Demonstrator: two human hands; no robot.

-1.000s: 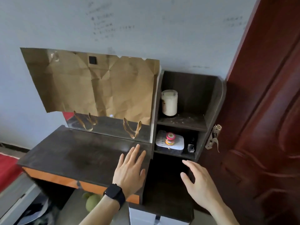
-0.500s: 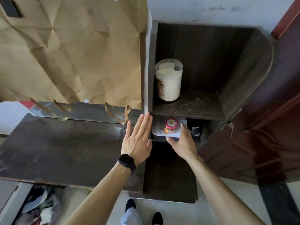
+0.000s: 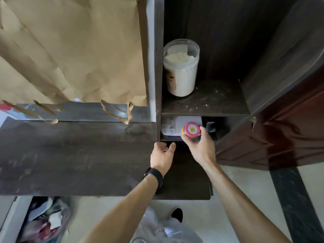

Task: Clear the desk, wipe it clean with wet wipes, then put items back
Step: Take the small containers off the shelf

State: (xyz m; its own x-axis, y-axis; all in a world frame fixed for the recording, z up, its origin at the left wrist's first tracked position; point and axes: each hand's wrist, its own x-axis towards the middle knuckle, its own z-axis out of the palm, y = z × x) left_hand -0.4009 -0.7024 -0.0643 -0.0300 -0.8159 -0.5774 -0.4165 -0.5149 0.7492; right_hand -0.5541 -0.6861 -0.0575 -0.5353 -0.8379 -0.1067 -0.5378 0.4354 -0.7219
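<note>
Gripping one small jar (image 3: 191, 131), right hand (image 3: 201, 149) fingers wrapped | left hand (image 3: 162, 157) loosely curled, empty | one powder jar (image 3: 180, 67)

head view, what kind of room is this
Probably a bedroom or small room at home: a dark desk with side shelves holding a jar, brown paper on the wall, and a wooden door beside it.

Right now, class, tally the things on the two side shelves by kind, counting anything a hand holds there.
Lidded jars: 2, the powder jar and the pink-lidded jar in the right hand
White box: 1
Small black object: 1
Total: 4
</note>
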